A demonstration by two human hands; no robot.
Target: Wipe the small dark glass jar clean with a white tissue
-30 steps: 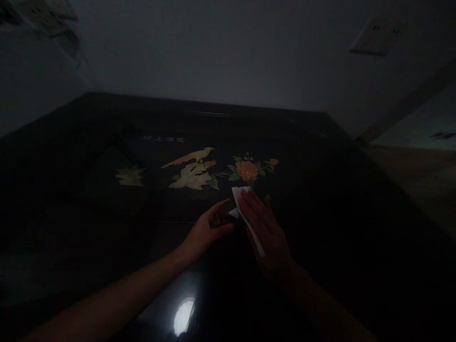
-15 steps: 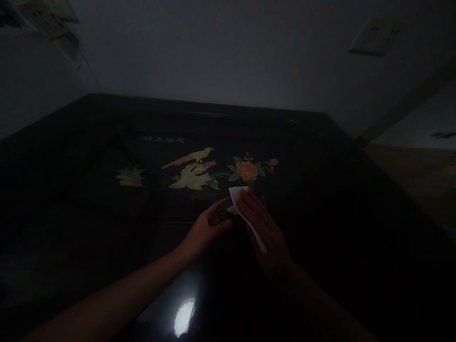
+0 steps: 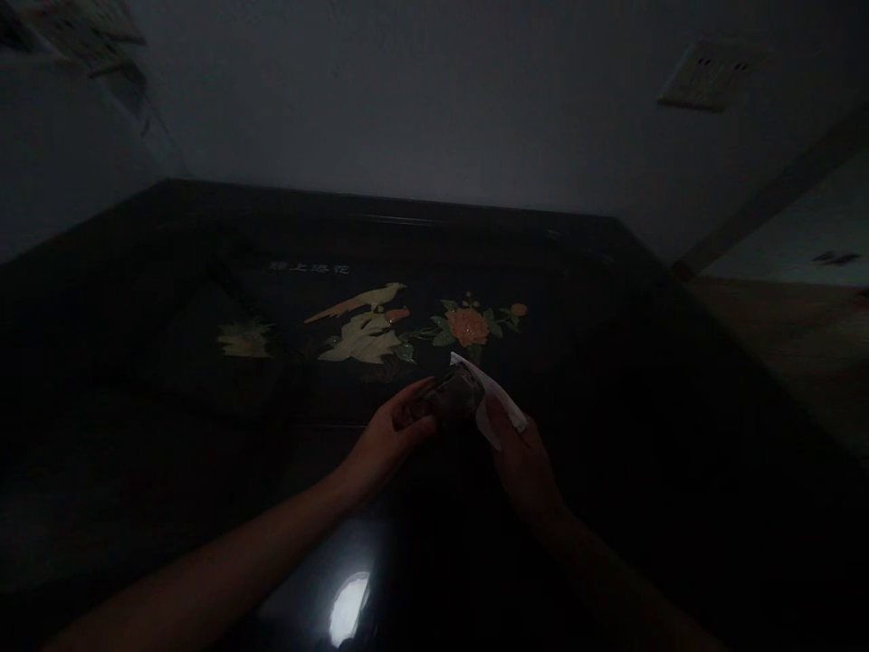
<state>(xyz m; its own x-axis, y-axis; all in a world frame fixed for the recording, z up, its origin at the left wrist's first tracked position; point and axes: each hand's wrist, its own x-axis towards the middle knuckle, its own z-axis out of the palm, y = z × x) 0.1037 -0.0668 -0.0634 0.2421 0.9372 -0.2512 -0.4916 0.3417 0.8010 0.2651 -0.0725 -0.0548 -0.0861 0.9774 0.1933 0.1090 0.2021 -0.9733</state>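
My left hand (image 3: 388,436) is closed around the left side of a small dark object (image 3: 454,397). It looks glassy, but the dim light hides its exact kind. In my right hand (image 3: 524,466) is a thin white sheet (image 3: 501,398), tissue or cloth, pinched between thumb and fingers. The sheet stands along the right side of the dark object, its upper tip close to the object's top edge. Both hands are over a glossy black tabletop (image 3: 326,507), near its middle.
Inlaid in the tabletop are a bird on a rock (image 3: 359,337), a peach-coloured flower (image 3: 467,326) and pale written characters (image 3: 309,268). Behind stands a grey wall (image 3: 407,100) with a socket plate (image 3: 710,77). A lamp's reflection (image 3: 349,608) shines near the front.
My right hand has drawn back to the right and lower with the white sheet, uncovering more of the dark object. My left hand keeps its hold, barely moved.
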